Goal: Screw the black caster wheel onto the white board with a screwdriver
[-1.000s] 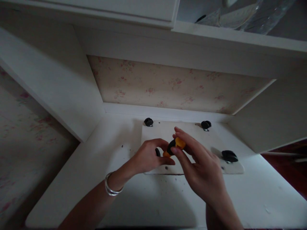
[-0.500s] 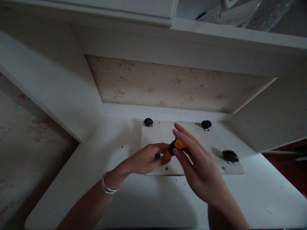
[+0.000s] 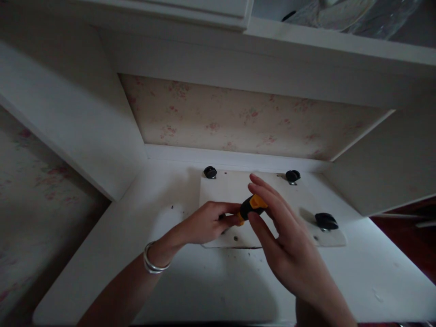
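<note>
Yellow-black tool (image 3: 249,208) is held below a cupboard (image 3: 327,38) containing plastic (image 3: 391,22).

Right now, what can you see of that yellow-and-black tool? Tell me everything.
The tool shows a chunky handle, black in the middle with orange-yellow at both ends, apparently plastic or rubber. It tilts over the white board, its upper end leaning right. The left hand's grip holds its lower end between thumb and fingers; the right hand's grip is around its upper part. Any shaft or tip cannot be made out.
</note>
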A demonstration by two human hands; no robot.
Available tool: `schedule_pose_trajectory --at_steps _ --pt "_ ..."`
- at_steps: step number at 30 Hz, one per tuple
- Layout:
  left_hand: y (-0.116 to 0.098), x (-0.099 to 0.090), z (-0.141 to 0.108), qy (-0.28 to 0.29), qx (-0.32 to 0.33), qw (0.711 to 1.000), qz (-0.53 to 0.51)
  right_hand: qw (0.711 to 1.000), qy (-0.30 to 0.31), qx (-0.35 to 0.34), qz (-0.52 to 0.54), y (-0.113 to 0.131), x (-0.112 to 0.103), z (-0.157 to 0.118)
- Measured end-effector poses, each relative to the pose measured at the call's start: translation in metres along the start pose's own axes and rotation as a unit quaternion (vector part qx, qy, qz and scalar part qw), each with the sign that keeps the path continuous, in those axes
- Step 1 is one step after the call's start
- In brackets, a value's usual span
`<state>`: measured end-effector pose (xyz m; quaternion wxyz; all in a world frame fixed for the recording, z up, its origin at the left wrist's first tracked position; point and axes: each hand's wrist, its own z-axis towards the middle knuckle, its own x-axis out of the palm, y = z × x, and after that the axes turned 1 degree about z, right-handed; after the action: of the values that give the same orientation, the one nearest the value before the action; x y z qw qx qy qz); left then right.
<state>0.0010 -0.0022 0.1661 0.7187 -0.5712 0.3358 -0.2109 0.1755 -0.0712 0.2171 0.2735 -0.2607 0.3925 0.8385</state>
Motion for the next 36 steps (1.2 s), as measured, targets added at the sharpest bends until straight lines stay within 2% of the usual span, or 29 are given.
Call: schedule_pose_trajectory --at_steps 3,5,7,9,11,13,15,17,18,21,23,25,27,29,33,35,36 --pt "0.002 0.003 0.001 -0.081 -0.035 0.996 0.025 0.996 -0.075 0.023 -0.045 -0.001 0.005 0.000" --pt "0.004 0.004 0.001 -0.130 -0.033 0.990 0.032 0.992 -0.110 0.044 -0.052 -0.001 0.008 -0.002" --pt "0.006 0.004 0.001 -0.105 -0.004 0.994 -0.004 0.996 -0.074 0.044 -0.016 -0.002 0.008 -0.003" --pt "0.006 0.002 0.000 -0.036 0.025 0.998 -0.050 0.999 -0.010 0.027 0.031 -0.001 0.006 -0.003" --pt "0.005 0.002 -0.001 0.002 0.023 0.998 -0.052 0.999 0.020 0.019 0.042 0.001 0.005 -0.001" --pt "0.003 0.003 -0.001 -0.021 0.000 1.000 -0.009 0.999 -0.020 0.024 -0.008 0.001 0.007 0.001" --pt "0.003 0.005 0.000 -0.078 -0.022 0.996 0.038 0.993 -0.083 0.034 -0.072 0.001 0.009 0.002" --pt "0.002 0.004 0.000 -0.112 -0.024 0.991 0.064 0.989 -0.103 0.039 -0.097 0.001 0.010 0.002" --pt "0.001 0.003 0.000 -0.105 -0.017 0.992 0.064 0.992 -0.089 0.033 -0.088 0.001 0.010 0.001" --pt "-0.001 -0.001 0.000 -0.024 0.016 0.999 0.040 0.999 -0.020 0.008 -0.042 0.004 0.006 -0.001" --pt "-0.002 -0.002 0.000 0.006 0.017 0.999 0.030 0.999 -0.002 0.017 -0.040 0.005 0.004 -0.001" --pt "-0.002 -0.001 0.000 -0.011 0.005 0.999 0.037 0.996 -0.026 0.042 -0.075 0.004 0.005 -0.001" --pt "-0.001 0.002 0.000 -0.059 -0.011 0.997 0.055 0.991 -0.056 0.064 -0.108 0.003 0.007 -0.001" --pt "-0.002 0.003 0.000 -0.079 -0.005 0.995 0.065 0.991 -0.051 0.068 -0.102 0.002 0.008 -0.002" --pt "-0.007 0.002 -0.002 0.016 0.048 0.998 0.029 0.998 0.027 0.050 -0.040 0.003 0.005 -0.004" --pt "-0.008 0.002 -0.002 0.026 0.037 0.999 0.024 0.997 0.012 0.057 -0.051 0.004 0.005 -0.003" --pt "-0.008 0.003 -0.002 0.010 0.023 0.999 0.028 0.996 -0.013 0.060 -0.067 0.003 0.006 -0.002"
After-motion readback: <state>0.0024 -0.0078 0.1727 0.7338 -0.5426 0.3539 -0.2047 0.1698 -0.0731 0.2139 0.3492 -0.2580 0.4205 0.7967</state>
